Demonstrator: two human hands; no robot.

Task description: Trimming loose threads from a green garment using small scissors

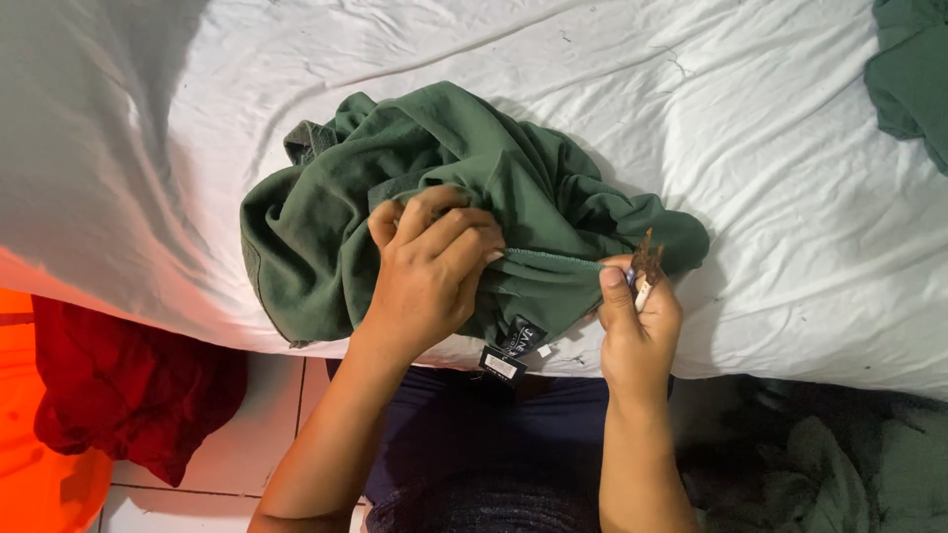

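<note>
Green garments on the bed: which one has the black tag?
The bunched green garment under both hands; its black tag hangs at the bed edge. The other green garment, top right, shows none.

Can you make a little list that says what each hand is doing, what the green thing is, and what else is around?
left hand: grips a bunched fold of the green garment, fingers curled over its hem
right hand: pinches the hem's other end and holds a small thin tool; its kind is too small to tell
green garment: crumpled in a heap on the white bed sheet
tag: black, hangs from the garment at the bed's edge
second green cloth: top right on the sheet
red cloth: lower left, beside the orange container
</note>
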